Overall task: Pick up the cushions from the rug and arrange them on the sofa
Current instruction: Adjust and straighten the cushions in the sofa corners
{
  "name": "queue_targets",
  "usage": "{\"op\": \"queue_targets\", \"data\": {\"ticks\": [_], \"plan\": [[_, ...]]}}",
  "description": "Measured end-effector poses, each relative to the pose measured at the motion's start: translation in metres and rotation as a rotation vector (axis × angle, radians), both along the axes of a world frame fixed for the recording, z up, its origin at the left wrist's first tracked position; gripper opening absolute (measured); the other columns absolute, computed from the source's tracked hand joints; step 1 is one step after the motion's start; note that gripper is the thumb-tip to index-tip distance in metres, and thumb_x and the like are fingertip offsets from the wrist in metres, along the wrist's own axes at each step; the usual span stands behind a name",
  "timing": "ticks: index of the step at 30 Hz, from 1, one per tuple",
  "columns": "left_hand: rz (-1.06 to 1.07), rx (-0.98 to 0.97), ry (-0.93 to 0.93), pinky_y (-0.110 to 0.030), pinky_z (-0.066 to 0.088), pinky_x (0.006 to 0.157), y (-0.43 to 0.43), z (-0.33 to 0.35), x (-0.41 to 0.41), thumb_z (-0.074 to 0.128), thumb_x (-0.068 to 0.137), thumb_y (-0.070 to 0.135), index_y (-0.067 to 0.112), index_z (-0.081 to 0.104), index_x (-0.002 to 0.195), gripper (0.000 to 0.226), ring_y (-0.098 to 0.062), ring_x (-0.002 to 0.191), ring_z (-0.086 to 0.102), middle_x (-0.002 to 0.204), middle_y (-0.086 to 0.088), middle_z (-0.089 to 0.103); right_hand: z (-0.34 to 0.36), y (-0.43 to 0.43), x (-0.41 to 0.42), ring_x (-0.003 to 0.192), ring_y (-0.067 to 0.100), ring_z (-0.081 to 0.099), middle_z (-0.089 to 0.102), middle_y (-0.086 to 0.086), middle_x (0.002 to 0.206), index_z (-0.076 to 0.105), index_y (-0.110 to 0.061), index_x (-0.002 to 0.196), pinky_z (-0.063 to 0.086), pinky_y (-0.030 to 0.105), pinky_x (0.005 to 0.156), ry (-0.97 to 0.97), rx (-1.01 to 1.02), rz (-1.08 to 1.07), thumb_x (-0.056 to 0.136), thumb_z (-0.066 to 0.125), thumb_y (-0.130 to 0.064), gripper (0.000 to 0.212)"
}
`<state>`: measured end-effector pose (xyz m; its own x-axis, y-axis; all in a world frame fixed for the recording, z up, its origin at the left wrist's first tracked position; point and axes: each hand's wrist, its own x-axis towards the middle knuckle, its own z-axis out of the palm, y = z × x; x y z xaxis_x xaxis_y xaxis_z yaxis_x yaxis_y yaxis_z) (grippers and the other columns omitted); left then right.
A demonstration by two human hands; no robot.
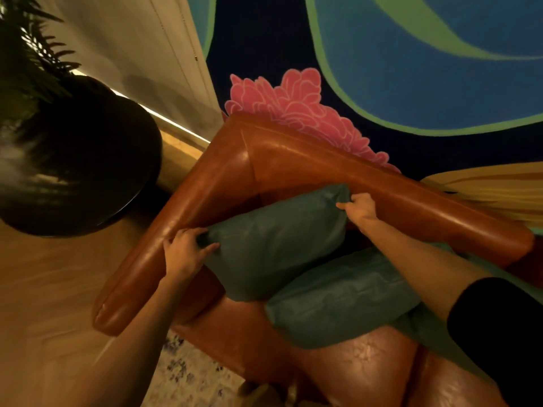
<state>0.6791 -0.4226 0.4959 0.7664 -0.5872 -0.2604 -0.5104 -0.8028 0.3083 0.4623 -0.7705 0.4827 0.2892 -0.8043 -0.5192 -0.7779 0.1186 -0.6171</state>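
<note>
- So, far left: a dark planter [79,160] with fern fronds [26,48] stands on the wood floor [44,289], near the armrest [176,218] of the leather sofa [235,327]. We judge a wide elbow swing on that side could brush it.
- left hand [185,254]: fingers curled round the left corner of the upper cushion [273,239], gripping it just over the armrest. Only a corner is held, so we think the smooth fabric could slip out and the cushion could flop down.
- upper cushion: teal, tilted, in the sofa's corner, with its lower edge on the second cushion [343,301]. We can't tell whether it leans on the backrest [396,198]. If it's let go while this tilted, we'd expect it to tip forward.
- right hand [360,207]: pinches the cushion's top right corner, right at the backrest. An uneven pull between the two hands could leave it crooked.
- second cushion: lies flat on the seat [367,365], below the right forearm. Pressing the upper one down may shove it off the front edge onto the rug [188,374].
- More teal fabric [423,327] shows lower right. We can't tell if it's another cushion.
</note>
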Motion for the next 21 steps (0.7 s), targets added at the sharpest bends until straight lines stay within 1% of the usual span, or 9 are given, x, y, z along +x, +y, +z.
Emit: {"op": "queue_targets", "data": {"ticks": [2, 4, 6, 10, 14, 16, 17, 19, 21], "plan": [[0.009, -0.002, 0.009, -0.054, 0.031, 0.100, 0.001, 0.000, 0.003, 0.066, 0.079, 0.050, 0.025, 0.061, 0.121, 0.050, -0.023, 0.122, 0.047, 0.124, -0.001, 0.061, -0.004, 0.005, -0.001, 0.096, 0.028, 0.064, 0.069, 0.013, 0.105, 0.069, -0.002, 0.101, 0.050, 0.030, 0.078, -0.021, 0.003, 0.000, 0.086, 0.069, -0.020, 0.024], [0.023, -0.007, 0.034, -0.054, 0.032, 0.099, 0.002, -0.004, 0.003, 0.066, 0.080, 0.048, 0.026, 0.060, 0.120, 0.046, -0.023, 0.123, 0.046, 0.123, 0.001, 0.061, -0.001, 0.007, 0.002, 0.111, 0.029, 0.059, 0.063, 0.010, 0.123, 0.060, -0.012, 0.121, 0.051, 0.041, 0.089, 0.017, 0.149, 0.034, 0.093, 0.059, -0.028, 0.033], [0.046, -0.005, 0.075, -0.057, 0.031, 0.101, 0.004, -0.009, 0.001, 0.065, 0.082, 0.044, 0.027, 0.056, 0.122, 0.045, -0.023, 0.126, 0.043, 0.127, 0.001, 0.059, 0.012, 0.006, 0.002, 0.123, 0.030, 0.050, 0.054, 0.005, 0.132, 0.050, -0.016, 0.134, 0.045, 0.046, 0.092, 0.115, 0.296, 0.099, 0.097, 0.050, -0.033, 0.040], [0.046, 0.014, 0.109, -0.059, 0.028, 0.105, -0.002, -0.005, 0.001, 0.066, 0.083, 0.038, 0.026, 0.052, 0.127, 0.047, -0.024, 0.130, 0.040, 0.132, 0.001, 0.055, 0.028, 0.012, -0.007, 0.114, 0.028, 0.053, 0.052, 0.006, 0.137, 0.049, -0.017, 0.134, 0.045, 0.041, 0.088, 0.191, 0.318, 0.186, 0.096, 0.051, -0.032, 0.041], [-0.033, -0.088, 0.074, -0.054, 0.026, 0.108, 0.000, 0.004, -0.006, 0.065, 0.084, 0.033, 0.029, 0.048, 0.129, 0.048, -0.021, 0.130, 0.042, 0.135, 0.005, 0.051, 0.025, 0.040, -0.026, 0.106, 0.027, 0.060, 0.065, 0.011, 0.112, 0.059, -0.011, 0.122, 0.044, 0.034, 0.082, 0.094, 0.193, 0.187, 0.090, 0.061, -0.020, 0.034], [-0.086, -0.198, 0.062, -0.046, 0.033, 0.105, 0.002, 0.010, -0.022, 0.064, 0.085, 0.030, 0.026, 0.052, 0.127, 0.043, -0.021, 0.125, 0.049, 0.131, 0.002, 0.056, 0.032, 0.051, -0.041, 0.097, 0.019, 0.060, 0.067, 0.007, 0.104, 0.060, -0.008, 0.124, 0.044, 0.029, 0.082, 0.070, 0.120, 0.221, 0.087, 0.065, -0.015, 0.038], [-0.119, -0.257, 0.082, -0.042, 0.040, 0.101, 0.001, 0.013, -0.032, 0.064, 0.086, 0.030, 0.024, 0.057, 0.124, 0.039, -0.021, 0.119, 0.055, 0.127, 0.001, 0.060, 0.036, 0.057, -0.050, 0.097, 0.018, 0.061, 0.068, 0.008, 0.105, 0.061, -0.007, 0.123, 0.045, 0.028, 0.084, 0.070, 0.088, 0.247, 0.086, 0.066, -0.014, 0.038], [-0.139, -0.365, 0.228, -0.035, 0.048, 0.096, -0.001, 0.019, -0.063, 0.066, 0.085, 0.037, 0.019, 0.064, 0.115, 0.035, -0.017, 0.108, 0.062, 0.118, 0.000, 0.067, 0.044, 0.071, -0.074, 0.110, 0.022, 0.060, 0.065, 0.012, 0.119, 0.062, -0.010, 0.123, 0.043, 0.029, 0.095, 0.133, -0.022, 0.332, 0.086, 0.065, -0.014, 0.037], [-0.138, -0.370, 0.461, -0.029, 0.046, 0.101, -0.001, 0.018, -0.102, 0.064, 0.071, 0.064, 0.017, 0.064, 0.117, 0.066, -0.009, 0.108, 0.060, 0.120, 0.002, 0.065, 0.047, 0.083, -0.100, 0.129, 0.031, 0.044, 0.049, 0.014, 0.140, 0.056, -0.018, 0.132, 0.033, 0.038, 0.109, 0.343, -0.176, 0.462, 0.086, 0.063, -0.025, 0.046]]}}
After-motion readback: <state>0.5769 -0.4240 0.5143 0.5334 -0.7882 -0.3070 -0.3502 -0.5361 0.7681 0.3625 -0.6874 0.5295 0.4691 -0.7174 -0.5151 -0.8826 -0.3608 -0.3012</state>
